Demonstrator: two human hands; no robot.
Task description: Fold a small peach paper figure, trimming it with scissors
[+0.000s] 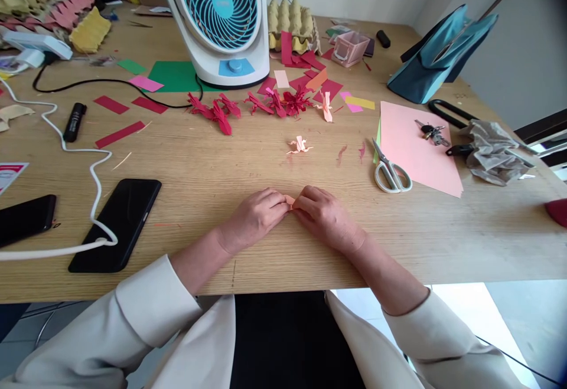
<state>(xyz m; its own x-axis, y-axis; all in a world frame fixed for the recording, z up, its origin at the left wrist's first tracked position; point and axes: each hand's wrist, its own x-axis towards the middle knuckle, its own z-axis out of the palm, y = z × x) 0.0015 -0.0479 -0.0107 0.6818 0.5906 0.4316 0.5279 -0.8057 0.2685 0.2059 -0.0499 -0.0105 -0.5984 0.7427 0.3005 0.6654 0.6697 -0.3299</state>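
Between my hands, just above the table's near middle, is a small piece of orange paper (290, 200), mostly covered by fingers. My left hand (259, 216) pinches its left side, and my right hand (325, 216) pinches the right side. How the paper is folded cannot be made out. Beyond my hands lies a small pale pink folded paper figure (300, 144). Farther back, several red folded paper figures (221, 114) sit in a loose row, with a peach one (326, 105) at the right end.
White-handled scissors (392, 173) lie right of my hands beside pink paper sheets (420, 147) with keys (433, 133) on them. A fan (230, 67) stands at the back. At left are a black phone (117, 224) and a white cable (95, 182). A blue bag (436, 58) stands back right.
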